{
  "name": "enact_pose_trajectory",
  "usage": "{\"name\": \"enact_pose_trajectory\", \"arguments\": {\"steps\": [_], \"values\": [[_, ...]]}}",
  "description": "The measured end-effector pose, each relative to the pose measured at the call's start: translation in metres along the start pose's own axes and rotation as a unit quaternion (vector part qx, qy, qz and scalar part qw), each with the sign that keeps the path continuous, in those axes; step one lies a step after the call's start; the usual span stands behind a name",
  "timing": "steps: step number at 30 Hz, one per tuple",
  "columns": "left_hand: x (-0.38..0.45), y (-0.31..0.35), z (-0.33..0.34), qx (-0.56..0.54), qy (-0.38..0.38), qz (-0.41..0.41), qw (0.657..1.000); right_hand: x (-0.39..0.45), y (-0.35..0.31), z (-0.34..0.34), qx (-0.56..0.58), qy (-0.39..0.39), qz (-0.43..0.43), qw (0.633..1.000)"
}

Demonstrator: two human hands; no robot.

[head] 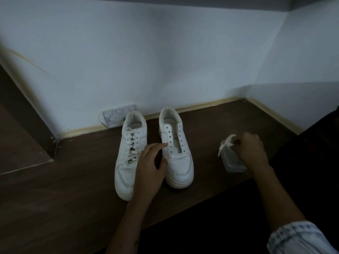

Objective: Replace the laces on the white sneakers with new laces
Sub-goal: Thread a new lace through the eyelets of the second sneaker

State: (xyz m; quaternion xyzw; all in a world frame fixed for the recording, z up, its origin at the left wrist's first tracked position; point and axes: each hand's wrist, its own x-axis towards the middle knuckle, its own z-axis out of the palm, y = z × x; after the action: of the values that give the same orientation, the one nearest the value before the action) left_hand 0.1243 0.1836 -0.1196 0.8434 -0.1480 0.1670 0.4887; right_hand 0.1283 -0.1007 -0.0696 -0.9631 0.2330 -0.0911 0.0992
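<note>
Watching the head view remotely; light is dim, detail limited

Two white sneakers are standing side by side on the dark floor [77, 198], heels toward the wall at 12 o'clock, toes toward the person. The laced sneaker [130, 154] is sitting at roughly 9 o'clock of its partner and is carrying its lace through the eyelets. The unlaced sneaker [176, 149] is showing bare eyelets and an exposed tongue, so I am judging it ready for a new lace.

The left hand [149, 167] is resting against the unlaced sneaker's inner side, index finger extended along the eyelet row, thumb at the toe box, fingers relaxed rather than gripping. Likely reason: steadying the shoe and marking the starting hole.

The right hand [251, 147] is working at 3 o'clock of the shoes, fingers curled and pinching a pale lace [224, 143] that is draping over a small clear container [232, 160]. I cannot tell whether this lace is the new one or the removed one.

A light sleeve cuff [297, 237] is showing at 5 o'clock. A patterned plate [117, 117] is sitting at the wall base behind the laced sneaker
</note>
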Motion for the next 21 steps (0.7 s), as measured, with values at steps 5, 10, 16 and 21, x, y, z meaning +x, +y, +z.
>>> {"name": "enact_pose_trajectory", "arguments": {"steps": [5,10,16,21], "values": [[0.004,0.013,0.003,-0.074,0.016,-0.006,0.997,-0.050,-0.042,-0.039,0.318,-0.001,-0.029,0.947],[0.005,0.026,0.010,-0.187,-0.052,-0.051,0.980,-0.084,-0.070,-0.023,0.527,-0.097,-0.024,0.844],[0.008,0.033,0.019,-0.285,-0.171,-0.080,0.940,-0.085,-0.064,-0.012,0.614,-0.234,-0.066,0.751],[0.017,0.030,0.020,-0.321,-0.106,-0.103,0.935,-0.079,-0.058,-0.004,0.632,-0.225,-0.078,0.738]]}}
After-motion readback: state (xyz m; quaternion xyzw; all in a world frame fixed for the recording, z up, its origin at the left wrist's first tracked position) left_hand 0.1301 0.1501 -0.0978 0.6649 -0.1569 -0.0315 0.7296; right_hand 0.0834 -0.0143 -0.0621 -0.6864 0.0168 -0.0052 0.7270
